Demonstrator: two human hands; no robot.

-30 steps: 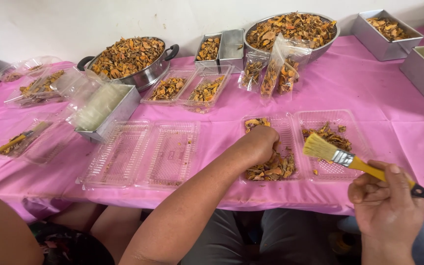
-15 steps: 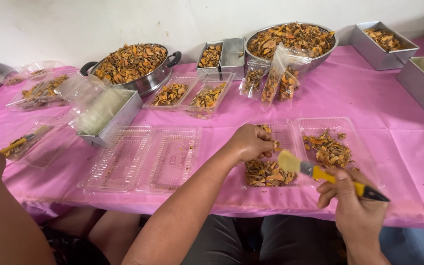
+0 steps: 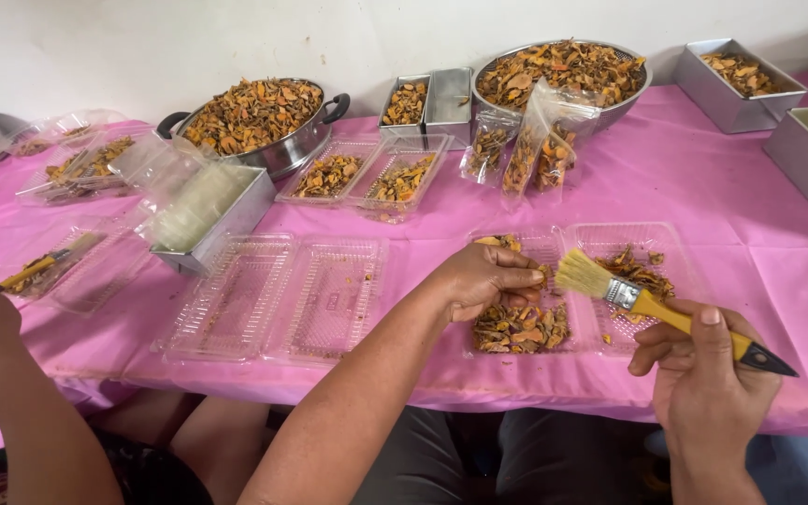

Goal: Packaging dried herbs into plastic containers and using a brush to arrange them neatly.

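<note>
The left hand [image 3: 488, 279] covers much of the near-left compartment of the open clear hinged tray [image 3: 680, 271], so whether its curled fingers pinch any of the dried orange-brown pieces [image 3: 521, 327] beneath them cannot be told; the knuckles face up, the forearm runs down and to the left out of the picture, and the fingertips point right toward the tray's middle. The right hand [image 3: 703, 374] sits near the lower right edge, wrist cut off by the frame, palm turned toward the camera, its fingers and thumb clenched around the yellow handle of a paintbrush [image 3: 652, 307]. The brush slants up to the left, its pale bristles hovering over the seam between the tray's two halves, the dark handle tip jutting out to the right past the hand. A smaller scatter of pieces lies in the tray's right half. At the far left another person's arm [image 3: 11, 383] enters, its hand out of sight. An empty clear tray [image 3: 278, 299] lies open on the pink tablecloth [image 3: 759, 215] to the left.
</note>
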